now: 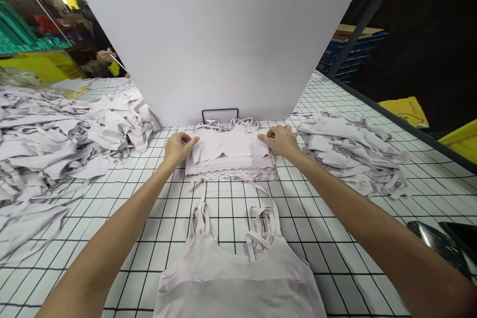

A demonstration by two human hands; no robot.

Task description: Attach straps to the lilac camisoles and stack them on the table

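A neat stack of folded pale lilac tops [231, 159] lies in the middle of the white grid-lined table [335, 253]. My left hand [179, 147] pinches the left edge of the top piece of the stack, fingers curled. My right hand [281, 140] grips its right edge the same way. Closer to me, a stack of unfolded strappy tops [238, 273] lies flat with its straps pointing toward the folded pile.
A big heap of the same garments [55, 144] covers the left side, a smaller heap [357, 154] sits right. A white board [219, 35] stands behind the stack. A dark shiny object [443, 243] lies at the right edge. Another person's hand [105, 55] shows far left.
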